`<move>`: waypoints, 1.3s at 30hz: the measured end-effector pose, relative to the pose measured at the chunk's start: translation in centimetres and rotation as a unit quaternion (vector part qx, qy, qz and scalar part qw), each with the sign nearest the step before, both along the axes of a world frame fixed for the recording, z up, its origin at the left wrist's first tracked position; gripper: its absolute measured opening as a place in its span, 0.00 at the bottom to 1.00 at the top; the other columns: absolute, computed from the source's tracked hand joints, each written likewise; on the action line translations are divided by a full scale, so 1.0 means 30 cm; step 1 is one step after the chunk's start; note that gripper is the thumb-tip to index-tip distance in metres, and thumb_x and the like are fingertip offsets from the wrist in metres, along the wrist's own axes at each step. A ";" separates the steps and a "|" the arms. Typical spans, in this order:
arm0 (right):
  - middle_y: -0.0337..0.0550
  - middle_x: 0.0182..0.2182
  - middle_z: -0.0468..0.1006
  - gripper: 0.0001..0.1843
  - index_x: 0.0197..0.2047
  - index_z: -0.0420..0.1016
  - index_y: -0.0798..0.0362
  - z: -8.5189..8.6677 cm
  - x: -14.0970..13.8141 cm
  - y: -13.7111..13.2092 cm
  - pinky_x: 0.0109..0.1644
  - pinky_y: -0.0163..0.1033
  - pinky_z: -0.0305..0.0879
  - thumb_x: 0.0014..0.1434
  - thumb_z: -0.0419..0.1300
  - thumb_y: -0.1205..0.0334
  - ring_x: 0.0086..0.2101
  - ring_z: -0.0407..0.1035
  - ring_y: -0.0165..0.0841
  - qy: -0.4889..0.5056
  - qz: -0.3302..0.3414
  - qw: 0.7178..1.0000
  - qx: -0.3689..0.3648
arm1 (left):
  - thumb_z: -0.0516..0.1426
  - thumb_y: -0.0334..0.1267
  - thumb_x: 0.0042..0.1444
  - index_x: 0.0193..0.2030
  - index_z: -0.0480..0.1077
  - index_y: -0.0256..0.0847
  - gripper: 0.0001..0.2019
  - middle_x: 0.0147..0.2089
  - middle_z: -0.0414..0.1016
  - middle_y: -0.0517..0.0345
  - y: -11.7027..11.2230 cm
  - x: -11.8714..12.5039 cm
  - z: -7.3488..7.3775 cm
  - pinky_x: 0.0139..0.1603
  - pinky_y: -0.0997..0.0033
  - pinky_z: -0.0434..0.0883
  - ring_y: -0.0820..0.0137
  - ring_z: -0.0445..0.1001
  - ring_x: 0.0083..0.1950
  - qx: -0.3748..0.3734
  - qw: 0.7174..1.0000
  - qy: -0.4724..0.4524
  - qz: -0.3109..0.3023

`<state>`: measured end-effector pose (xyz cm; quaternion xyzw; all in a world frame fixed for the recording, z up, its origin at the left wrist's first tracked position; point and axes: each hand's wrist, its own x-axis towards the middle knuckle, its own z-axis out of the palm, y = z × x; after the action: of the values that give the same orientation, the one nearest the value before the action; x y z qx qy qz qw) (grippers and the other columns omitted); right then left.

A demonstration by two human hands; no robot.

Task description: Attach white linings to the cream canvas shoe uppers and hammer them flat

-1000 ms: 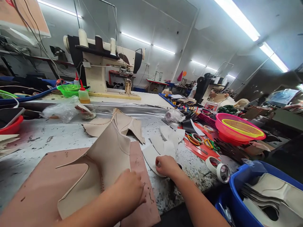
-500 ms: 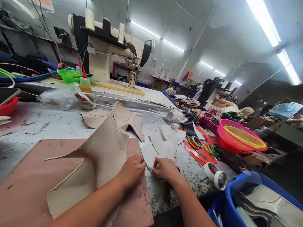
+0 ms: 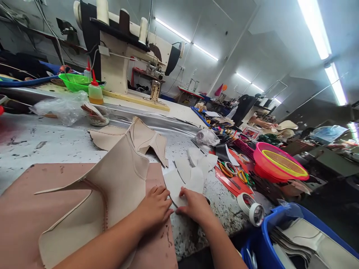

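Found the left hand (image 3: 155, 204) at the right edge of the dull-pink rectangular board (image 3: 19, 209), with fingers curled; could not tell whether gripping anything. Found the right hand (image 3: 198, 207) toward the pale, speckled tabletop's (image 3: 186, 233) front edge, at the near end of overlapping white curved sheets (image 3: 193, 179); saw thumb and forefinger parted, could not see the other fingers' grip. Located the folded beige leather-like piece (image 3: 120, 168) with brown seam on the board, partly behind the left forearm (image 3: 112, 235). Logged two round white tape rolls (image 3: 251, 213) near the tabletop's front edge.
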<state>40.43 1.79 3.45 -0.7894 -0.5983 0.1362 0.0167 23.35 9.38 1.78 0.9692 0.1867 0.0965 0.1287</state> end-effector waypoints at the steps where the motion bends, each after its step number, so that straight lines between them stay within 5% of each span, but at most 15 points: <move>1: 0.41 0.40 0.78 0.22 0.45 0.69 0.48 -0.001 -0.003 -0.002 0.39 0.35 0.59 0.46 0.65 0.54 0.41 0.71 0.39 0.005 -0.002 1.000 0.006 | 0.54 0.39 0.58 0.38 0.71 0.40 0.07 0.48 0.71 0.51 0.003 0.001 -0.004 0.53 0.56 0.58 0.57 0.62 0.55 0.001 1.000 -0.002 0.000; 4: 0.42 0.46 0.75 0.26 0.50 0.66 0.47 0.002 0.013 0.002 0.45 0.35 0.59 0.47 0.64 0.54 0.46 0.68 0.38 0.055 -0.011 0.998 0.037 | 0.54 0.38 0.57 0.37 0.71 0.40 0.06 0.49 0.71 0.52 0.009 0.004 -0.010 0.52 0.56 0.59 0.57 0.63 0.54 0.005 1.000 -0.009 -0.001; 7: 0.51 0.54 0.68 0.28 0.55 0.62 0.53 0.005 0.057 0.013 0.54 0.42 0.54 0.52 0.59 0.52 0.53 0.62 0.42 0.037 -0.124 0.988 0.085 | 0.55 0.39 0.57 0.41 0.71 0.42 0.08 0.53 0.70 0.53 0.014 0.005 -0.007 0.54 0.54 0.57 0.56 0.62 0.57 0.002 1.000 -0.007 -0.011; 11: 0.57 0.41 0.75 0.25 0.50 0.66 0.56 -0.014 0.089 0.011 0.55 0.57 0.50 0.49 0.60 0.58 0.45 0.68 0.51 0.013 -0.233 0.968 0.098 | 0.55 0.43 0.57 0.46 0.70 0.43 0.12 0.56 0.70 0.54 0.021 0.006 -0.014 0.56 0.52 0.54 0.54 0.59 0.61 -0.030 0.999 0.017 -0.017; 15: 0.52 0.44 0.73 0.15 0.44 0.67 0.52 -0.039 0.094 -0.015 0.42 0.45 0.65 0.52 0.53 0.60 0.36 0.71 0.40 0.088 -0.279 0.932 0.215 | 0.54 0.45 0.57 0.47 0.70 0.45 0.13 0.56 0.69 0.56 0.027 0.009 -0.041 0.57 0.51 0.53 0.54 0.58 0.62 -0.035 0.999 0.012 -0.013; 18: 0.50 0.41 0.74 0.18 0.48 0.64 0.55 -0.027 0.147 -0.012 0.35 0.39 0.68 0.57 0.46 0.56 0.31 0.72 0.35 0.145 -0.310 0.890 0.301 | 0.52 0.47 0.58 0.50 0.68 0.45 0.16 0.59 0.66 0.54 0.025 0.008 -0.049 0.57 0.50 0.52 0.54 0.58 0.62 -0.023 1.000 0.009 -0.009; 23: 0.59 0.48 0.70 0.29 0.58 0.52 0.63 0.070 0.354 0.079 0.38 0.40 0.68 0.60 0.37 0.53 0.43 0.70 0.39 0.149 -0.384 0.835 0.364 | 0.52 0.46 0.58 0.50 0.67 0.44 0.16 0.57 0.67 0.51 0.025 0.007 -0.024 0.56 0.50 0.53 0.53 0.59 0.61 -0.026 1.000 0.016 -0.007; 26: 0.60 0.51 0.68 0.30 0.59 0.53 0.62 0.101 0.439 0.129 0.43 0.41 0.67 0.59 0.39 0.52 0.48 0.67 0.41 0.144 -0.404 0.834 0.347 | 0.52 0.45 0.58 0.46 0.69 0.42 0.13 0.55 0.70 0.51 0.032 0.006 -0.008 0.56 0.50 0.54 0.53 0.59 0.61 -0.040 0.999 0.023 -0.019; 33: 0.54 0.40 0.76 0.29 0.47 0.66 0.54 -0.051 0.303 0.150 0.48 0.58 0.61 0.39 0.64 0.56 0.43 0.69 0.52 0.215 -0.366 0.859 0.286 | 0.54 0.44 0.57 0.41 0.70 0.41 0.11 0.52 0.71 0.52 0.031 0.000 0.005 0.56 0.50 0.53 0.54 0.60 0.60 -0.056 0.998 0.021 -0.016; 36: 0.51 0.40 0.75 0.31 0.53 0.58 0.53 -0.059 0.249 0.148 0.44 0.50 0.67 0.46 0.58 0.53 0.41 0.71 0.44 0.276 -0.366 0.815 0.353 | 0.54 0.43 0.57 0.41 0.70 0.40 0.10 0.51 0.72 0.52 0.029 0.000 0.009 0.55 0.51 0.53 0.54 0.60 0.60 -0.061 0.998 0.020 -0.016; 39: 0.50 0.43 0.73 0.32 0.58 0.49 0.53 0.021 0.220 0.108 0.40 0.43 0.70 0.53 0.49 0.48 0.41 0.72 0.38 0.326 -0.373 0.750 0.439 | 0.55 0.41 0.56 0.40 0.70 0.40 0.09 0.49 0.73 0.52 0.034 0.001 0.011 0.55 0.51 0.53 0.54 0.61 0.59 -0.077 0.997 0.000 -0.016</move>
<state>47.02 5.02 4.08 -0.7634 -0.2082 0.0904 0.6047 23.40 10.40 2.10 0.9592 0.1784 0.0793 0.2047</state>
